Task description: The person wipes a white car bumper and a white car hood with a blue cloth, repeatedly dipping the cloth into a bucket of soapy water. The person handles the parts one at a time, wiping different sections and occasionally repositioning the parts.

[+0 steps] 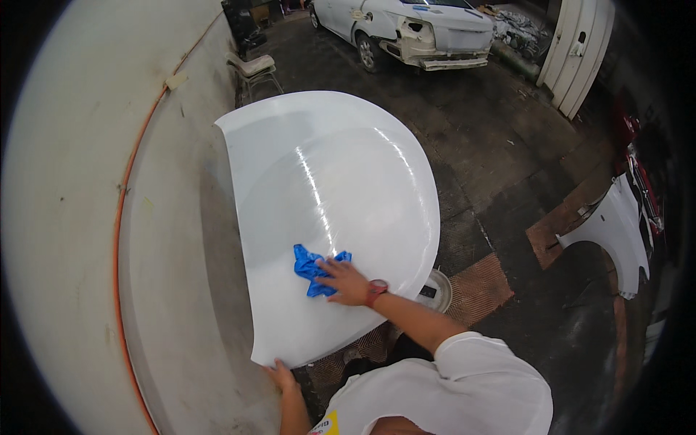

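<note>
A large white car hood (362,188) lies in front of me, its surface glossy with light streaks. My right hand (346,283), with a red band at the wrist, rests flat on a crumpled blue cloth (308,267) against the hood. Its fingers are spread over the cloth, which sticks out on both sides of them. At the hood's near left corner, my left hand (280,377) grips the edge, with part of its fingers hidden there.
An orange hose (119,246) runs along the pale wall (58,203) at left. Beyond the hood stand a chair (254,67) and a white car (413,29) with its rear stripped. At right are a white fender (612,228) and brown matting (482,290). A round pale container (444,293) sits beside the hood.
</note>
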Available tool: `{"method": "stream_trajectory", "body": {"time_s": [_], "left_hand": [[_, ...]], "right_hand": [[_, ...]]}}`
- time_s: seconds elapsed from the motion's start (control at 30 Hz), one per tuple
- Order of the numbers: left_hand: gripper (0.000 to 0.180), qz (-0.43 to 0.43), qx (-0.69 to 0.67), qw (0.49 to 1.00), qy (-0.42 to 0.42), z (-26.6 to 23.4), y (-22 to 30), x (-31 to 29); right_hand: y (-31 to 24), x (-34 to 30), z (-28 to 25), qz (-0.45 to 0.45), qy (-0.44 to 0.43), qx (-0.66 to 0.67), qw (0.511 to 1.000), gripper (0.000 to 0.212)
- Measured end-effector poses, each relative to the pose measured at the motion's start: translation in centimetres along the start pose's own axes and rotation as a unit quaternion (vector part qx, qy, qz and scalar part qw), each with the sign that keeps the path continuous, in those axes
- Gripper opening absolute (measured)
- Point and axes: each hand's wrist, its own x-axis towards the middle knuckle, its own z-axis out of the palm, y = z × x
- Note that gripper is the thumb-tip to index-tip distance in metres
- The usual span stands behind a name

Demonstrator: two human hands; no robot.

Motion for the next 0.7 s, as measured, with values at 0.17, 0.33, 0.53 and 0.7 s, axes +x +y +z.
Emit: {"method": "stream_trajectory", "body": {"time_s": [0.17,0.33,0.53,0.7], "left_hand": [[0.093,0.217,0.177,0.96,0.004,-0.8,7.8,-4.4],[0.095,0.434,0.131,0.879,-0.147,2.3,17.5,-3.8],[0.088,0.547,0.228,0.757,-0.276,13.2,27.6,-2.1],[0.099,0.444,0.431,0.716,-0.323,18.8,27.7,-3.2]], "right_hand": [[-1.7,-12.6,-3.0,0.233,0.123,-0.01,0.965,0.075],[-7.9,-32.7,-1.0,0.508,0.182,-0.053,0.84,0.077],[-23.0,-54.2,6.4,0.869,-0.053,0.067,0.487,0.07],[-29.6,-63.4,12.0,0.894,-0.109,0.13,0.415,0.064]]}}
